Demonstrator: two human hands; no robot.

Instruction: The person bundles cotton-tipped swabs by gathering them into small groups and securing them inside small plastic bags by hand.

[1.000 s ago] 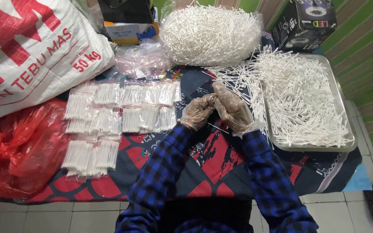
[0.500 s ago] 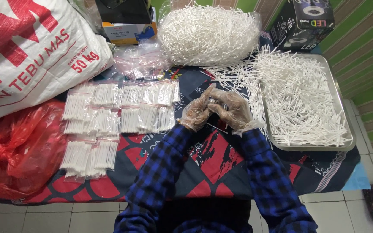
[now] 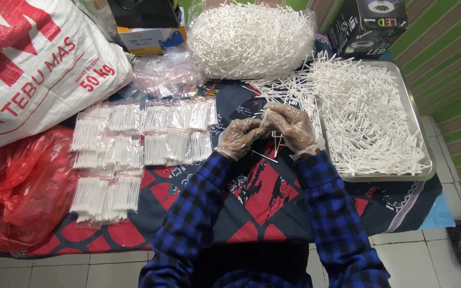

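Head view: gloved left hand (image 3: 239,138) and right hand (image 3: 293,127) meet mid-cloth, fingers pinched together on a small bunch of white swabs (image 3: 275,144). Metal tray (image 3: 423,160) of loose swabs lies right; packed swab bags (image 3: 142,140) lie left.

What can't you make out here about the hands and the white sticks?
Head view only:
- The count of white sticks gripped: the gloved right hand and left hand close over them.
- Palms: turned away.
- Clear bag of sticks: top cut off by the frame edge.
- Metal tray floor: buried under sticks.
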